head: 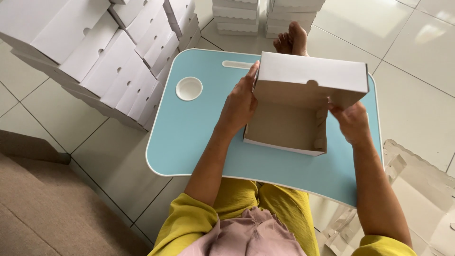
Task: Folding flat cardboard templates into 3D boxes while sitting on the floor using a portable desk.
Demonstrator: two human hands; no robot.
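Floor tiles (pixel 417 57), pale and glossy, all around. On them, at upper left, leaning rows of finished white boxes (pixel 109 61), closed, each with a small half-round notch in the lid; two more short stacks (pixel 265 16) at the top edge. Brown cushion edge (pixel 42 208) at lower left. Flat unfolded blanks (pixel 422 189) with scalloped edge on floor at lower right, just beside the right forearm.

Light blue lap table (pixel 189 137) across the legs, with round cup recess (pixel 189 88) and narrow slot (pixel 237 64) near its far edge. Bare foot (pixel 291 40) beyond the table.

On the table, right of centre: white cardboard box (pixel 289 125), brown inside, open toward the camera, lid (pixel 313 73) raised at the far side. Long axis of box running left to right, so one hand at each short end.

Left hand (pixel 239 102) flat against the left wall, fingers stretched up to the lid corner, not closed around anything, only pressing. Right hand (pixel 351 122) at the right wall, fingers curled on the side flap near the lid hinge, pinching cardboard. Both hands touching the box, equally near; box lying directly between them.
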